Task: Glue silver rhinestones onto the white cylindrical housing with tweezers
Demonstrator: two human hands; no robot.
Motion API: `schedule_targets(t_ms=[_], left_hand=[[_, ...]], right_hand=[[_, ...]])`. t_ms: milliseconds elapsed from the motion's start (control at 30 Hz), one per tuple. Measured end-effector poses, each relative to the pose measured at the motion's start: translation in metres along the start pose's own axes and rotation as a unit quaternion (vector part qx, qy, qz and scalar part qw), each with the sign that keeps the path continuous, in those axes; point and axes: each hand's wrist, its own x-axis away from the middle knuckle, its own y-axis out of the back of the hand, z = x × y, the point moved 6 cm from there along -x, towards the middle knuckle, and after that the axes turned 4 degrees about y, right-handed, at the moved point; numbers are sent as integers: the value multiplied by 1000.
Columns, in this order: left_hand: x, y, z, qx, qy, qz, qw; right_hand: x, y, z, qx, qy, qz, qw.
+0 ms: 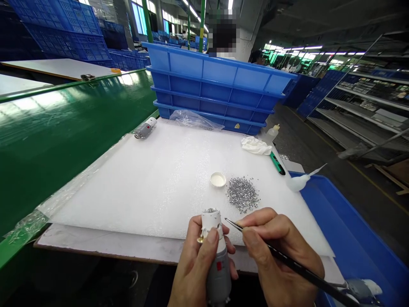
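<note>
The left hand (pixel 198 260) wraps around an upright grey-and-white cylinder (pixel 214 251), its fingers curled behind and its thumb (pixel 211 243) pressed against the white upper part, beside a small gold-coloured fitting (pixel 200 240). A red mark shows on the grey lower part. The right hand (pixel 275 243) pinches a slim black pick (pixel 300 268) between thumb and fingers, as one holds a pen, and the pick's fine tip (pixel 228 221) sits just beside the cylinder's white top without clearly touching it.

Ahead of the hands, a white foam sheet (pixel 179 187) lies on a pale board (pixel 105 243). On the foam are a loose pile of tiny silver studs (pixel 243 194), a small white cap (pixel 218 179), and a crumpled white cloth (pixel 256 146). A second grey-and-white cylinder (pixel 145 128) lies on its side at the far edge.

To the right, a blue tray (pixel 351 226) sits beside the foam, with a white squeeze bulb (pixel 298 182) near its corner. Farther on, a clear plastic bag (pixel 191 120) lies against stacked blue crates (pixel 207 85). A green conveyor surface (pixel 70 128) runs along the left, and metal shelves (pixel 361 98) stand at the right.
</note>
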Motion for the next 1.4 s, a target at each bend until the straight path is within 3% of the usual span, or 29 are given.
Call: schedule_targets(t_ms=[200,367,667,1400], left_hand=[[-3,-2,-2,89,29,-20,995],[-2,-4,0,110,18,-5,994],[0,-3,2,50,-2,-33,998],[-1,-3,2,38,-12,-16,999]], right_hand=[[-2,5,-1,-28,-20,-48,998],[5,1,-7,-25,-34,-23,999],[12,-3,-9,-10,-21,-5,1000],[15,-5,-11,-28,-32,-18,999]])
